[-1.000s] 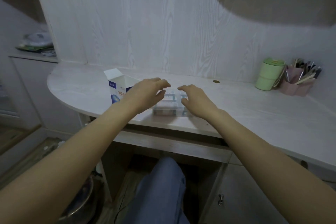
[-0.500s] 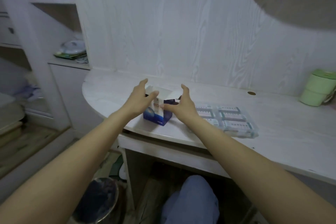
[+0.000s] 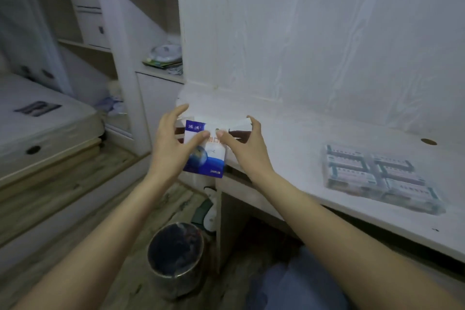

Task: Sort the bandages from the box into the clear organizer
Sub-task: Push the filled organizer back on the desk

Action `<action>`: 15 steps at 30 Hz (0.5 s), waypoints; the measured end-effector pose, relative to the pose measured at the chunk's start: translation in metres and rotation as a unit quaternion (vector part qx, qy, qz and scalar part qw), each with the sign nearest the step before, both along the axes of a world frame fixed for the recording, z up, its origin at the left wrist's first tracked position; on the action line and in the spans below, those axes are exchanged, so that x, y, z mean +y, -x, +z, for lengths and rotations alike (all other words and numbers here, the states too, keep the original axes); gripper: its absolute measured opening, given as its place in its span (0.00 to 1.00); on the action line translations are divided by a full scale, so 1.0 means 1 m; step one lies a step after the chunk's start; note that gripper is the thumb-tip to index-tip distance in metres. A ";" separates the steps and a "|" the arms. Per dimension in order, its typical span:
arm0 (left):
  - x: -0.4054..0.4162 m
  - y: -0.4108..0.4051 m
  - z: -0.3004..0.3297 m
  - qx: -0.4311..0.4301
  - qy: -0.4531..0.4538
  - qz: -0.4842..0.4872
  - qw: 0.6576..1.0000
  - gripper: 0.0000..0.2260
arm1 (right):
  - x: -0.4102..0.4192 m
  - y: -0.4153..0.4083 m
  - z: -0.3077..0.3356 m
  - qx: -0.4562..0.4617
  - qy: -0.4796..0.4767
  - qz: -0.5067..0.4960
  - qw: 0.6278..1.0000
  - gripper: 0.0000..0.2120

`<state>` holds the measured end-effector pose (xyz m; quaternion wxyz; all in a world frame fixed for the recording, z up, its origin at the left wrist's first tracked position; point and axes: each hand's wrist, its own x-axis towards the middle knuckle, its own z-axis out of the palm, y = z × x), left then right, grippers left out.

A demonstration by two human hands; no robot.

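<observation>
- Both hands are on the small blue-and-white cardboard bandage box [image 3: 205, 151], about centre frame. It's held out past the left end of the white wood-grain desk [image 3: 297, 138], more or less above the floor.
- The left hand [image 3: 171, 143] has its thumb pressed on the front face and fingers spread behind. The right hand [image 3: 241, 145] pinches the top edge by the open flaps. So both are holding the box.
- My worry: the top looks open, and there's a round dark metal bin [image 3: 176, 259] right below, lower centre. Tip the box too far out there and I'd guess bandages slide out onto the floor or into the bin.
- Can't see inside the box from here, so no idea how many bandages are left in it.
- The clear plastic compartment organizer [image 3: 377, 176] sits on the desk at the right of the frame, well apart from the box. It looks like its sections already hold stacks of wrapped strips; too blurry for more.
</observation>
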<state>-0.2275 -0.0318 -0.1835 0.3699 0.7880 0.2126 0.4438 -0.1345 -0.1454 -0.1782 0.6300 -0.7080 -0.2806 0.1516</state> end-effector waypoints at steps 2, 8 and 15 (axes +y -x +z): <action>0.011 0.029 -0.010 0.009 0.023 0.031 0.999 0.24 | 0.019 0.019 -0.010 0.017 -0.006 0.045 0.999 0.32; 0.050 0.080 -0.072 0.022 0.070 0.109 0.991 0.23 | 0.071 0.059 -0.070 0.092 0.075 0.177 0.977 0.21; 0.102 0.072 -0.208 0.167 0.181 0.139 0.959 0.29 | 0.132 0.047 -0.196 0.236 0.144 0.144 0.950 0.14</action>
